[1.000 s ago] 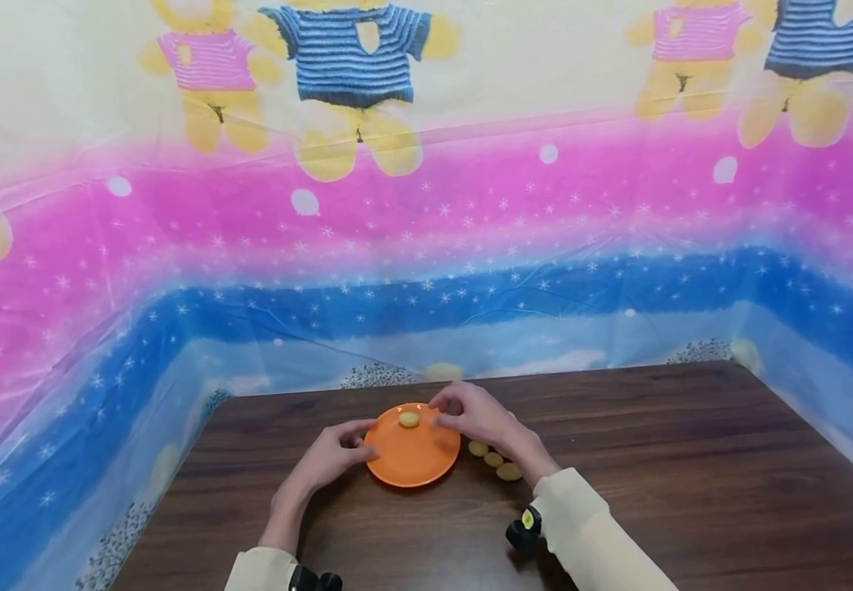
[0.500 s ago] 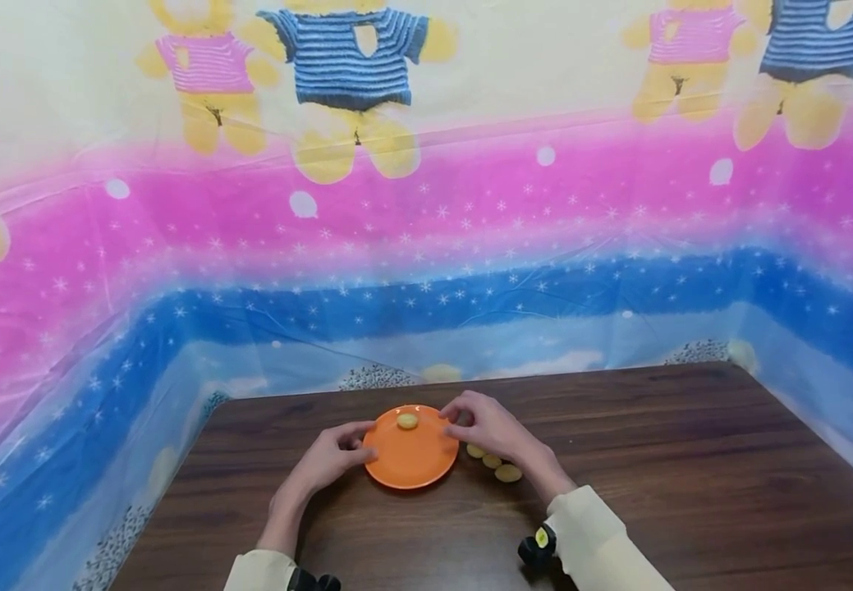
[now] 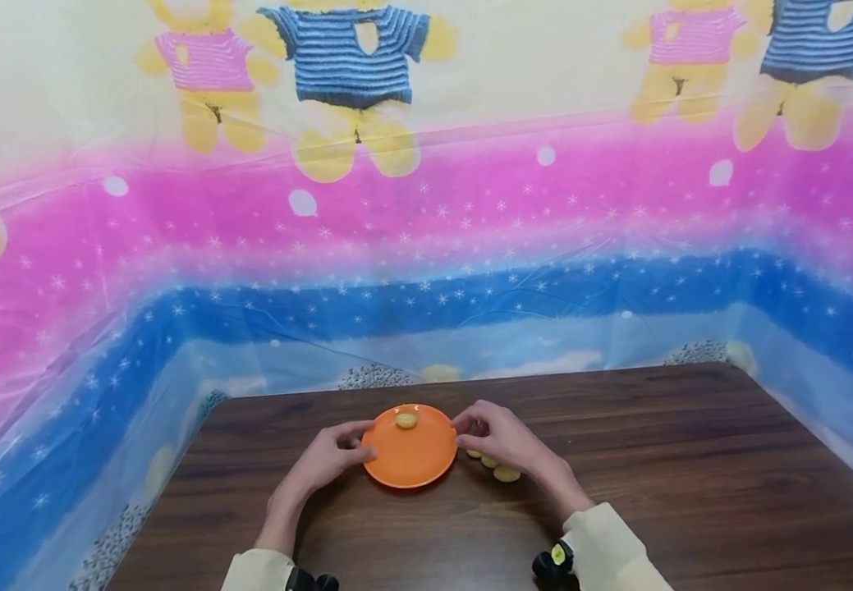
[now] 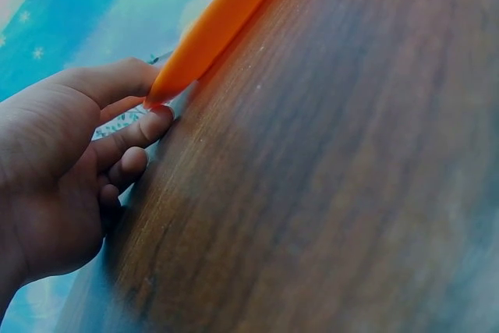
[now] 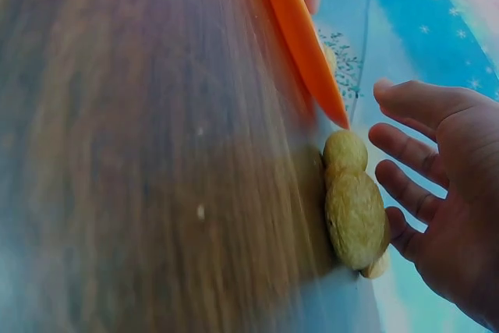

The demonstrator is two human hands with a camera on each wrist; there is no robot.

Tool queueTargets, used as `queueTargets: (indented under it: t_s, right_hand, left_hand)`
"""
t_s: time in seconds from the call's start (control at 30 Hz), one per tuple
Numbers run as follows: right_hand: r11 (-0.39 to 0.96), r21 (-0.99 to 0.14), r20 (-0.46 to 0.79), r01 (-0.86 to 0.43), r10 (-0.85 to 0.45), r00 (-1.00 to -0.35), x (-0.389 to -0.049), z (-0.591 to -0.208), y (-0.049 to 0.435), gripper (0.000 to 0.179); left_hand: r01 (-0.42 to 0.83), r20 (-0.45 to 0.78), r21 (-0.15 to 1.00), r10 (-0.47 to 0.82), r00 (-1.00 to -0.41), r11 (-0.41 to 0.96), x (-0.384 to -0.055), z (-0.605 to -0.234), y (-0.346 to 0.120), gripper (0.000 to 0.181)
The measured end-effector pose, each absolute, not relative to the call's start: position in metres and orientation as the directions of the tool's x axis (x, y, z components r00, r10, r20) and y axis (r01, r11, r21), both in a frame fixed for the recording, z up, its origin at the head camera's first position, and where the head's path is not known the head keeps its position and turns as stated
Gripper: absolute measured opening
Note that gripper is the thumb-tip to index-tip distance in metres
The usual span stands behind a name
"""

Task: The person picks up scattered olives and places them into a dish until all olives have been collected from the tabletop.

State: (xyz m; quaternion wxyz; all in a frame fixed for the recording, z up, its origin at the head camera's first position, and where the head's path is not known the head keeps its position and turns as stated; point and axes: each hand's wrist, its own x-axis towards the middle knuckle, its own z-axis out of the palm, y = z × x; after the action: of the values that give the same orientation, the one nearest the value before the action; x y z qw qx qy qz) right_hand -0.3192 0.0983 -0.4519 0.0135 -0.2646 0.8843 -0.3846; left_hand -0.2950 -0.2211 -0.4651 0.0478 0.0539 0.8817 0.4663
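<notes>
An orange plate (image 3: 409, 460) is near the far edge of the desk (image 3: 692, 476), closer to the far left corner. The left hand (image 3: 328, 455) pinches its left rim — thumb and fingers. The right hand (image 3: 503, 435) has nothing, fingers loosely apart by the right rim. One potato (image 3: 406, 420) is on the plate — more potatoes (image 3: 506, 474) sit beside it.

Dark wood-grain table (image 3: 692, 476), pink-and-blue snowflake-patterned backdrop (image 3: 396, 222), 4 striped tops (image 3: 353, 57) printed above
</notes>
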Motion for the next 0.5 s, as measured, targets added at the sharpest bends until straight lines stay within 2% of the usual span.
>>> queueTargets:
  t_s: [0.5]
  right_hand:
    - [0.58,-0.675,0.166,-0.456,-0.483,-0.86,-0.31,-0.448,0.118,0.026]
  left_hand:
    - [0.053,-0.035,0.822,0.144,-0.989,0.568,-0.295,-0.464,-0.222,0.052]
